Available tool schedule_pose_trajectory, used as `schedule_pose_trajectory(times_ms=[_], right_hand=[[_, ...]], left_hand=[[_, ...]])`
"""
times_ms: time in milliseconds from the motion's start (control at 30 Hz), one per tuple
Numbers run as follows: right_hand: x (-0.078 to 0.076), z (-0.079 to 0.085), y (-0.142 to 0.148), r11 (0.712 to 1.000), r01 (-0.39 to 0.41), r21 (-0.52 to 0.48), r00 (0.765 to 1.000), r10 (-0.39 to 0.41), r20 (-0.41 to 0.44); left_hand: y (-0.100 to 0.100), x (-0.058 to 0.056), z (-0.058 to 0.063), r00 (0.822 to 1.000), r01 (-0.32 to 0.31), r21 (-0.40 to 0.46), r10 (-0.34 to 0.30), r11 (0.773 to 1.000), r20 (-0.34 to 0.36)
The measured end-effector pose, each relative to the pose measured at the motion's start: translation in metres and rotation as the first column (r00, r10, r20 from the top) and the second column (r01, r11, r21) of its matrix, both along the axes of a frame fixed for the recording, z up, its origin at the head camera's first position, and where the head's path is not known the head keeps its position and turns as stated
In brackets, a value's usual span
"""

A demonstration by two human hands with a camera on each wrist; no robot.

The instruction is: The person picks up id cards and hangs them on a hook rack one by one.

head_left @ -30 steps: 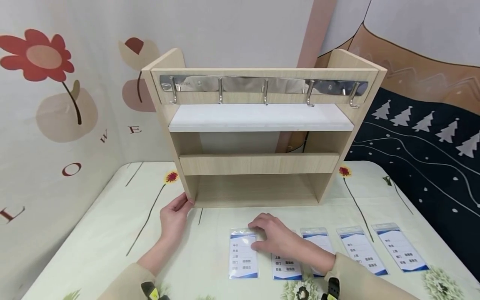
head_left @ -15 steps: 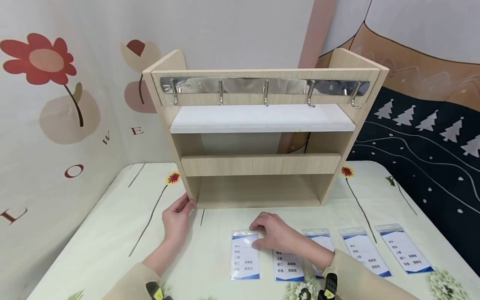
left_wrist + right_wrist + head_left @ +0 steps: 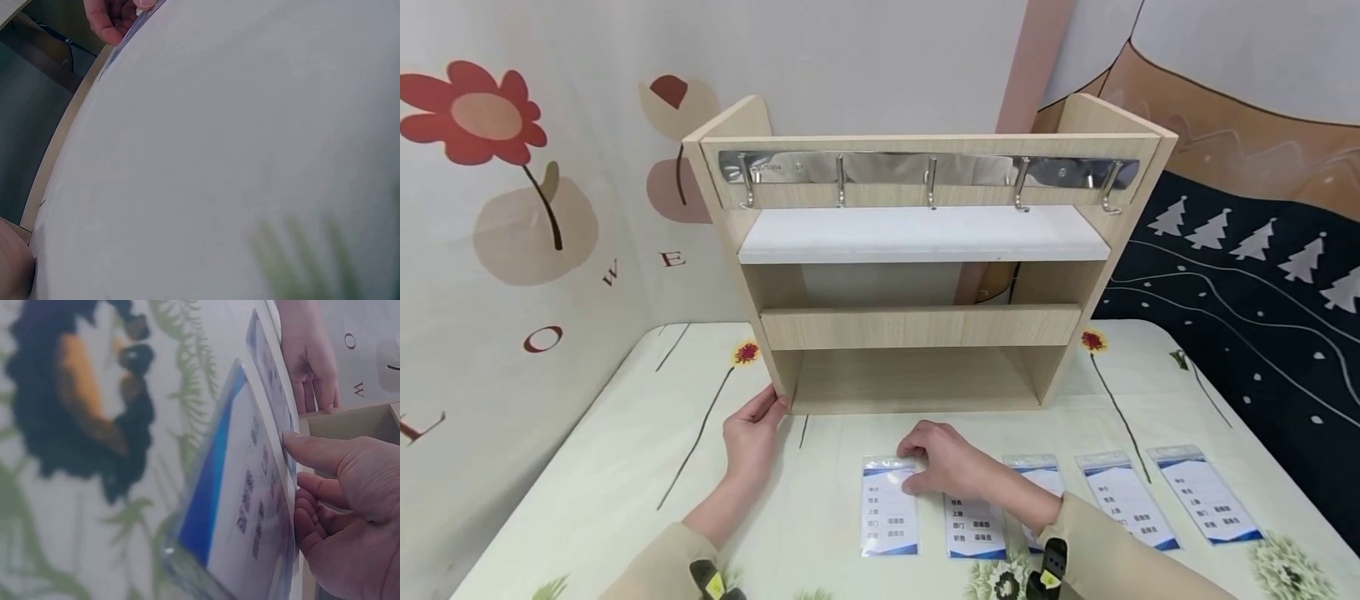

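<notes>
In the head view my left hand (image 3: 752, 437) touches the lower left corner of a pale wooden shelf unit (image 3: 921, 327), its fingertips along the side panel's foot. My right hand (image 3: 947, 461) has curled fingers at the upper right corner of the leftmost name badge (image 3: 889, 512), a clear-sleeved card with blue corners lying flat on the table. The right wrist view shows the thumb (image 3: 319, 450) against a badge edge. A second badge (image 3: 974, 537) lies partly under that hand. Along the unit's top runs a metal rail (image 3: 887, 171) with several hooks.
More badges (image 3: 1127, 504) lie in a row to the right, one partly under the right forearm. A white shelf board (image 3: 925, 237) sits below the hooks. The tablecloth (image 3: 587, 492) is pale with flower prints; printed curtains (image 3: 865, 67) hang behind.
Both hands, the shelf unit and the badges keep their places. The head view shifts only slightly.
</notes>
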State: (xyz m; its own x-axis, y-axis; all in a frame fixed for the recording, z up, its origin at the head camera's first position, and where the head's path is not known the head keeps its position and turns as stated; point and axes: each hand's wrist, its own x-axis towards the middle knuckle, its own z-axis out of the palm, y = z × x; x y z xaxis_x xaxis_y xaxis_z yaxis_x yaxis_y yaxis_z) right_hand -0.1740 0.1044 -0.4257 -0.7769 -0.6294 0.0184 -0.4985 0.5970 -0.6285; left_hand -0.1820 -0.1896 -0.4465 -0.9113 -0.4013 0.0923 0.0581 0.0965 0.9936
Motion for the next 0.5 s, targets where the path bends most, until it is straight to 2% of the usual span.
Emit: schedule_pose_trajectory(times_ms=[200,500], right_hand=[[-0.0004,0.0056,-0.0037,0.999,-0.007,0.031,1.000,0.007,0.020],[-0.0005,0.0103,-0.0066,0.999,-0.027,0.043,0.999,0.025,0.029]], left_hand=[[-0.0016,-0.0004,-0.0003,1.000,0.005,0.011,-0.005,1.000,0.003],[-0.0039,-0.0014,-0.0029,1.000,0.009,-0.021,-0.009,1.000,0.016]])
